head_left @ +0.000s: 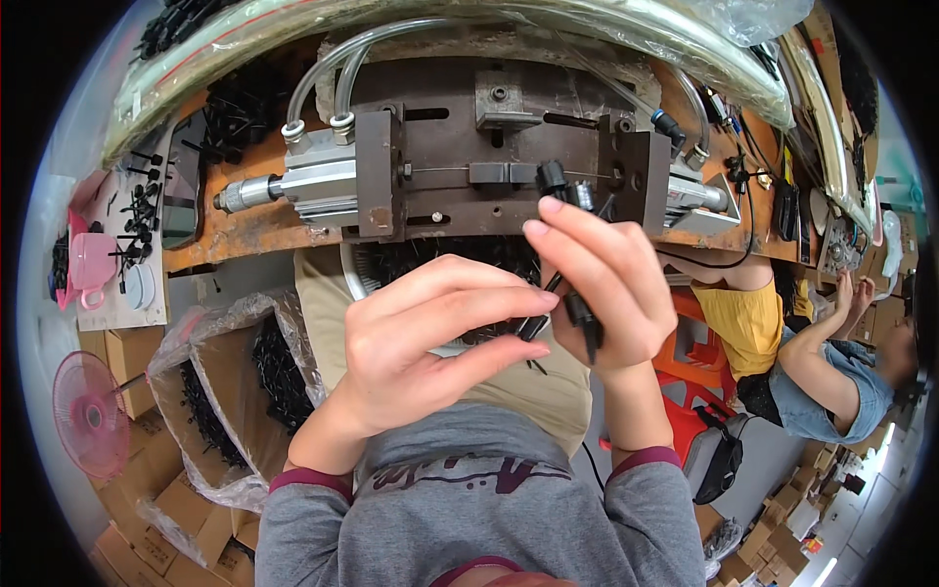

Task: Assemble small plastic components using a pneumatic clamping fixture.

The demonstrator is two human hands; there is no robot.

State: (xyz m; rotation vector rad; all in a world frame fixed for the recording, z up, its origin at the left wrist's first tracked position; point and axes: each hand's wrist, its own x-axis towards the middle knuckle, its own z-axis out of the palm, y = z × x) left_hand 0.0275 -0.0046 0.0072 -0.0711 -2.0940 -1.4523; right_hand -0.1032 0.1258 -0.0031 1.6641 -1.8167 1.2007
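Note:
My left hand is closed, its thumb and fingertips pinching a small black plastic piece. Just beside it, my right hand is curled round several black plastic parts with a thick round head and a narrow stem; one head sticks up past the fingers and a tapered end points down below the palm. Both hands are in front of a dark metal fixture, which has a small black block at its middle. Beneath the hands, a container of black parts is partly hidden.
Silver air cylinders with clear hoses flank the fixture on the wooden bench. At the left are a plastic-lined box of black parts, a pink fan and a pink cup. Another person sits at the right.

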